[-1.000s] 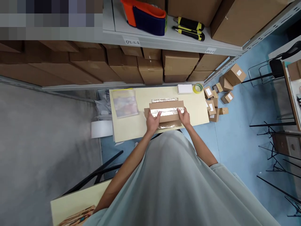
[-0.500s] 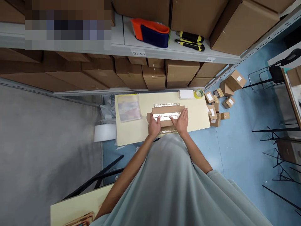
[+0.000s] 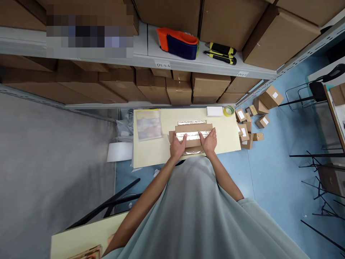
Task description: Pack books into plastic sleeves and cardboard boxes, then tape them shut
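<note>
A small brown cardboard box (image 3: 194, 127) rests on the pale yellow table (image 3: 226, 135) in front of me. A shiny strip of tape (image 3: 192, 136) runs along its top, and more glossy strips show at its back and front edges. My left hand (image 3: 178, 147) grips the left end, thumb on top. At the other end my right hand (image 3: 209, 144) holds the box, its thumb on the strip and fingers along the side. The undersides of both hands are hidden.
On the table lie a clear plastic sleeve (image 3: 148, 125), a white box (image 3: 214, 111) and a yellow-green tape roll (image 3: 229, 110). A shelf (image 3: 185, 64) behind carries utility knives (image 3: 221, 53) and large cartons. Several small labelled boxes (image 3: 244, 133) sit beyond the right edge.
My right thumb has shifted slightly right along the taped top. Both hands still hold the box; the whole view has shifted a little.
</note>
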`<state>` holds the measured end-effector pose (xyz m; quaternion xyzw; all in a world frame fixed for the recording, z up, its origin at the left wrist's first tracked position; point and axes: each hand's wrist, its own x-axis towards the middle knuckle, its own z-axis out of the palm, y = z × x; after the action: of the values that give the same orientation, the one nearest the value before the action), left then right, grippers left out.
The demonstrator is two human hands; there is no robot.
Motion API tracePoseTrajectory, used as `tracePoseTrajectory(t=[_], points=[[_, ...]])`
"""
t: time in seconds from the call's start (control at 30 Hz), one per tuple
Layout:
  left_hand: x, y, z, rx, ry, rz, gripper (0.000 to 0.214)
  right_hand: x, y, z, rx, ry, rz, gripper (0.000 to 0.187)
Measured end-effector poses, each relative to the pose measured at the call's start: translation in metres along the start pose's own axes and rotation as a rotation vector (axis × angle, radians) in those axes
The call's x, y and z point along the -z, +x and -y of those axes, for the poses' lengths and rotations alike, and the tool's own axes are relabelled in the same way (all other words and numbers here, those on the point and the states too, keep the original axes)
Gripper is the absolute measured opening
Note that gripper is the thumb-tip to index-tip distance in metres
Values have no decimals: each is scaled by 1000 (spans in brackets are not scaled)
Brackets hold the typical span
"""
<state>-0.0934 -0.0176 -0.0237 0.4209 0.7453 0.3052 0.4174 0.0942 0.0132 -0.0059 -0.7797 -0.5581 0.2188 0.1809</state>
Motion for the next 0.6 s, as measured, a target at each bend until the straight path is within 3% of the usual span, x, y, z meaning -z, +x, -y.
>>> tracePoseTrajectory(t=[0.1, 0.17, 0.4, 0.53, 0.6], points=[[-3, 2, -4, 98, 11, -46, 96, 5, 4, -9, -29, 60, 35, 89], [-5, 1, -7, 125, 19, -67, 93, 9, 7, -16, -70, 85, 49, 80], [-1, 0, -12, 99, -116, -17, 72, 21, 12, -22, -132, 151, 140, 85], [20, 0, -15, 58, -147, 74, 68, 55, 10, -13, -57, 274, 219, 84], [37, -5, -16, -51, -109, 47, 68, 79, 2, -7, 33, 341, 152, 76]])
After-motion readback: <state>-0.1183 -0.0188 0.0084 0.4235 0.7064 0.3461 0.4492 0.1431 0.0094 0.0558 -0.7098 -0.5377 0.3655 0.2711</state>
